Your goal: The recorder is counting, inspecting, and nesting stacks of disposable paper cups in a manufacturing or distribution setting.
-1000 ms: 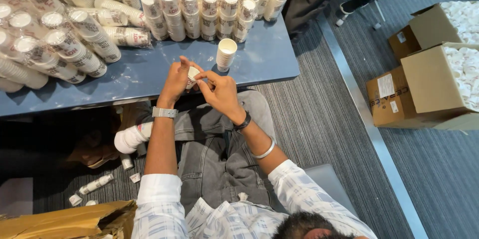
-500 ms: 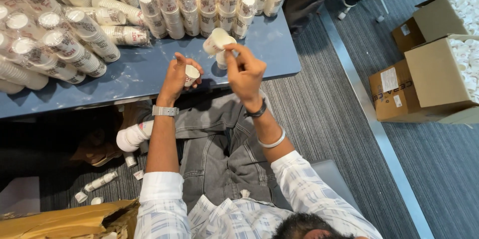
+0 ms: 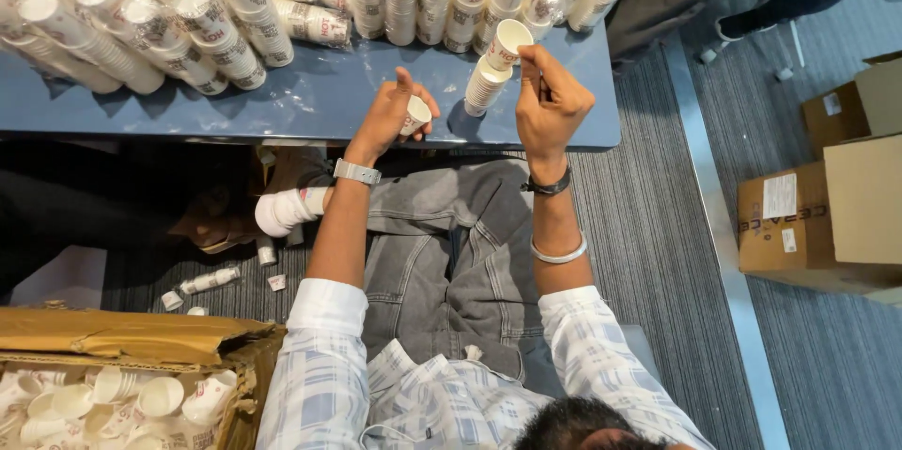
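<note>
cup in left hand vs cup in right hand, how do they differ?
The cup in the left hand is held low, just above the blue table; the cup in the right hand is raised higher, right over the short stack of cups. The left hand wraps its cup, hiding most of it; the right hand pinches its cup at the side, leaving the opening visible. Both are small white paper cups with dark print.

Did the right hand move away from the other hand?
Yes. The right hand went up and outward from the left hand, carrying a paper cup onto the short stack on the blue table.
</note>
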